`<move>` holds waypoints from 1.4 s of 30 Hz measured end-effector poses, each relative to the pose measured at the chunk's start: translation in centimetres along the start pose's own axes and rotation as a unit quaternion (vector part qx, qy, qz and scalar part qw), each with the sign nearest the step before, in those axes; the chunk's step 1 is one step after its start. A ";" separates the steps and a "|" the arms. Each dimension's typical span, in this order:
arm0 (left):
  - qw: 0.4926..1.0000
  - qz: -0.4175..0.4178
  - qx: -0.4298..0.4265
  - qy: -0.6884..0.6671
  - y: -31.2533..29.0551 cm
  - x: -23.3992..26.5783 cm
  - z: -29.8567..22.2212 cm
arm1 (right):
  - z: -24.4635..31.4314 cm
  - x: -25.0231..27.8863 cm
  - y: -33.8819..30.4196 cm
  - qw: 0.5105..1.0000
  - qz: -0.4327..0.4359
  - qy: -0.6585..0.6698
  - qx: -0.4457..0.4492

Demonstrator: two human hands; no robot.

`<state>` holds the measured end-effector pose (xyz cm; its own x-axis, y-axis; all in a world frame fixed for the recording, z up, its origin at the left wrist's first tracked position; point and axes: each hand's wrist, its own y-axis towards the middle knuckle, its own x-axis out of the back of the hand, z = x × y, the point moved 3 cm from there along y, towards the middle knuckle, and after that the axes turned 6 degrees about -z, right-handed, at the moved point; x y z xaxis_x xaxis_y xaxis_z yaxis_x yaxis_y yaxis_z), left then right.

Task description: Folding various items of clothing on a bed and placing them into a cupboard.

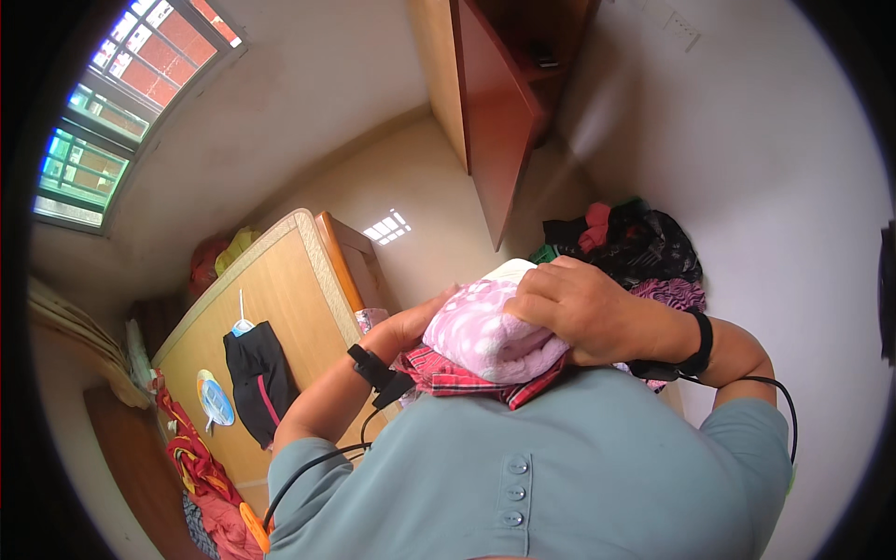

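Note:
A thick, soft pink-and-white patterned cloth (483, 327) is bundled in front of my chest, its right end folded or rolled over. My right hand (583, 313) grips its upper right side with curled fingers. Along the left side my left hand (422, 322) holds the bundle, most of its fingers hidden behind the cloth. Under the bundle lies a red plaid cloth (443, 375), its edges poking out toward me. A cream-coloured piece (513, 271) shows behind the pink cloth. Each wrist wears a black band with a cable.
On the left stands a wooden bed or table panel (308, 322) bearing black folded clothing (257, 378) and a blue-and-white round item (216, 401). Red clothes (201, 476) hang at its near left. A dark clothes pile (644, 245) lies by the right wall. A cupboard door (499, 112) stands ajar ahead.

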<state>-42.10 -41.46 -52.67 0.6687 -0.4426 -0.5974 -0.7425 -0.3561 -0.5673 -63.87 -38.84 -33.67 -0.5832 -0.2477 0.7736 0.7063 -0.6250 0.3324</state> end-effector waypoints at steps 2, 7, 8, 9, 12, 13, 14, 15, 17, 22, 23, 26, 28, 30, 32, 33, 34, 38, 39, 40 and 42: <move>1.000 -0.023 0.007 -0.006 0.3 0.4 0.4 | 0.0 0.3 -0.4 1.000 -0.011 0.011 0.016; 0.997 -0.082 -0.008 -0.012 -0.8 0.4 -1.5 | 0.1 1.3 -2.3 0.994 -0.080 -0.034 0.063; 0.995 -0.094 -0.041 0.004 -1.3 -0.1 -2.1 | 0.1 1.1 -2.6 0.989 -0.114 -0.044 0.079; 0.991 -0.106 -0.074 0.020 -1.6 -0.3 -2.3 | 0.0 0.9 -2.9 0.990 -0.111 -0.041 0.083; 0.983 -0.137 -0.090 0.082 -1.9 -0.2 -1.6 | -0.1 0.9 -3.4 0.990 -0.116 -0.031 0.076; 0.973 -0.160 -0.106 0.129 -1.8 0.0 -1.5 | -0.2 1.0 -3.3 0.994 -0.097 -0.019 0.056; 0.921 -0.248 -0.130 0.271 -1.8 0.0 -2.1 | -0.4 1.0 -3.3 0.996 -0.078 -0.009 0.032; 0.921 -0.247 -0.130 0.271 -1.9 -0.4 -2.3 | -0.4 1.0 -3.2 0.996 -0.078 -0.009 0.031; 0.705 -0.368 -0.344 0.500 -3.5 -2.6 -5.2 | -0.4 1.0 -2.8 0.997 -0.081 0.000 0.010; 0.661 -0.150 -0.521 0.519 -6.2 -9.2 -6.0 | -0.5 0.7 -2.5 0.998 -0.056 0.020 -0.009; 0.701 -0.109 -0.508 0.489 -5.6 -8.9 -5.2 | -0.5 0.7 -2.5 0.999 -0.030 0.028 -0.012; 0.697 -0.092 -0.488 0.518 -5.8 -8.2 -4.0 | -0.5 1.6 -1.5 0.995 0.014 0.101 -0.014; 0.673 -0.116 -0.517 0.516 -6.0 -8.5 -3.0 | -0.7 2.5 -0.9 0.986 0.030 0.164 -0.019; 0.672 -0.129 -0.518 0.513 -5.9 -8.1 -2.2 | -1.4 2.6 -0.7 0.964 0.084 0.233 -0.101; 0.663 -0.144 -0.513 0.526 -6.2 -8.1 -2.0 | -1.2 1.7 -0.4 0.973 0.074 0.199 -0.092; 0.663 -0.143 -0.514 0.525 -6.2 -7.9 -1.9 | -1.1 1.4 -0.3 0.981 0.065 0.164 -0.082; 0.654 -0.144 -0.533 0.518 -6.2 -7.6 -1.7 | -0.8 1.4 -0.1 0.983 0.075 0.148 -0.077; 0.632 -0.168 -0.575 0.492 -6.9 -7.5 -1.5 | -0.2 1.1 -0.1 0.985 0.059 0.160 -0.038; 0.632 -0.168 -0.576 0.491 -7.1 -7.5 -1.4 | -0.1 1.0 -0.1 0.985 0.067 0.153 -0.046; 0.615 -0.188 -0.584 0.496 -7.4 -7.4 -1.3 | -0.1 1.1 -0.1 0.985 0.071 0.149 -0.049; 0.572 -0.221 -0.629 0.478 -8.1 -7.6 -1.5 | -0.5 1.0 -0.2 0.963 0.109 0.196 -0.152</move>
<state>-41.17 -36.42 -42.69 0.9217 -0.1150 0.3704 -0.3514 -0.6518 0.6721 -64.76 -39.31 -33.21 -0.5831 -0.6200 0.5250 0.7137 -0.6997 -0.0336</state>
